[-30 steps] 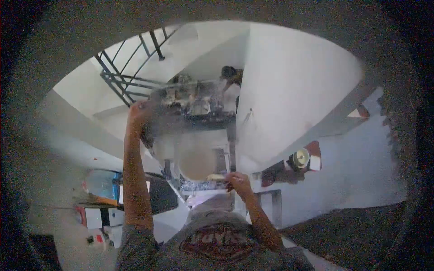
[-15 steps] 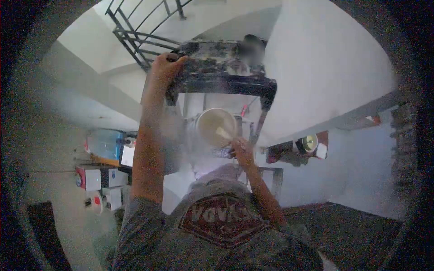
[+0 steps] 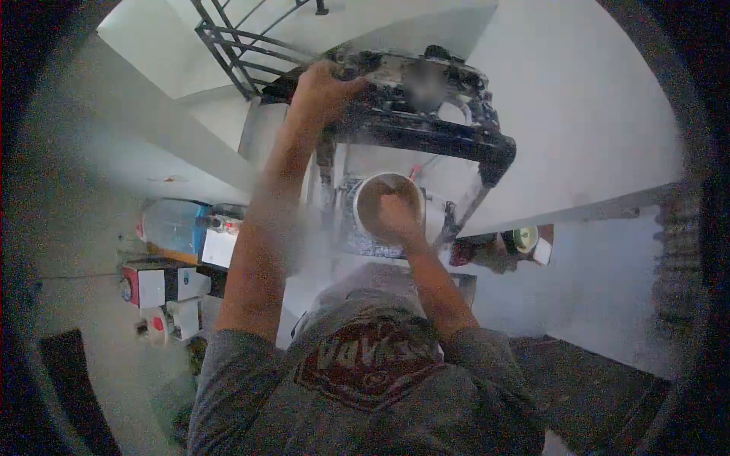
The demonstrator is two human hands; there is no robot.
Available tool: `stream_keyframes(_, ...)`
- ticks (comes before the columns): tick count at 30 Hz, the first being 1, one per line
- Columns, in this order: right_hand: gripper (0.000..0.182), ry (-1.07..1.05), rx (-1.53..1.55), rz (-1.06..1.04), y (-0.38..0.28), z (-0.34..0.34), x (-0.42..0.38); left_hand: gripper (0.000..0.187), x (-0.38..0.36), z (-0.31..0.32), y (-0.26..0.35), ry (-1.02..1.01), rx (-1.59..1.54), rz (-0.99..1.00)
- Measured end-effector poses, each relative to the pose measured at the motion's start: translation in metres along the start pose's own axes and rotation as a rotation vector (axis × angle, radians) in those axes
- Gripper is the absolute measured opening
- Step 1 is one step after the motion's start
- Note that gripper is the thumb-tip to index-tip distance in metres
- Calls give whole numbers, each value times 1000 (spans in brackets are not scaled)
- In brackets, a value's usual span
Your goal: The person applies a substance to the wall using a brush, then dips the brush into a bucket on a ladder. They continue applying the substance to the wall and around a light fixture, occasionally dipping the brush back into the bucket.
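My left hand (image 3: 327, 91) is closed over the left end of the dark, paint-spattered top of a stepladder (image 3: 426, 137). Lower down, a round white bucket (image 3: 359, 205) sits within the ladder's frame. My right hand (image 3: 397, 216) reaches into its mouth with the fingers curled. A pale, brush-like tool showed in that hand a moment ago; the hand and the bucket wall now hide it. On the ladder top, to the right of my left hand, lies a round white object (image 3: 455, 112).
A dark metal railing (image 3: 251, 57) rises at upper left beside the ladder. White walls (image 3: 585, 114) stand close on the right. Far below on the left are a blue-sided clear container (image 3: 179, 232) and several boxes (image 3: 156, 285). A green round container (image 3: 525, 239) is at lower right.
My right hand has moved from the bucket's lower right rim into its mouth, and the pale tool has gone out of sight. My left hand stays on the ladder top; the view has shifted.
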State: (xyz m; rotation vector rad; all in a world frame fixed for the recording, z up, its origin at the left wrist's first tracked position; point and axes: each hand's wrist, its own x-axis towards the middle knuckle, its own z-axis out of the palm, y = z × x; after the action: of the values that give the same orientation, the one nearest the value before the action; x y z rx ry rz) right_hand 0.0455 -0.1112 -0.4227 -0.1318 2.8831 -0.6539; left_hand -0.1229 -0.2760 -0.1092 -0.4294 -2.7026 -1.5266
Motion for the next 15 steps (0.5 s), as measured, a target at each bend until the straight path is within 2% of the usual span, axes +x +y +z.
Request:
stream_keyframes(1,26,-5,1,-4,9,19,-1,49,3,2,-5,20,-11,44)
stream_keyframes(3,27,669,-90,-618,50,75,1,50,0,-5,6,-12,30,35)
stream_keyframes(4,27,664,-87,-617,41,67,1,50,-2,-7,9,-51,67,30)
stream_keyframes(6,30,64,112,74,13,29,-2,50,2,-2,2,-31,77,8)
stream_keyframes(7,30,59,114,79,6,14,1,50,3,0,-1,-7,88,-4)
stream_keyframes(9,34,-118,167,243,0,-18,9,50,6,2,-5,18,116,33)
stream_keyframes(10,34,-121,162,242,-4,-30,3,49,7,2,-6,48,148,74)
stream_keyframes(12,34,178,228,255,-8,-42,-15,47,5,0,-4,16,144,40)
stream_keyframes(15,35,295,342,284,0,-28,-10,47,-4,-7,14,-24,153,4)
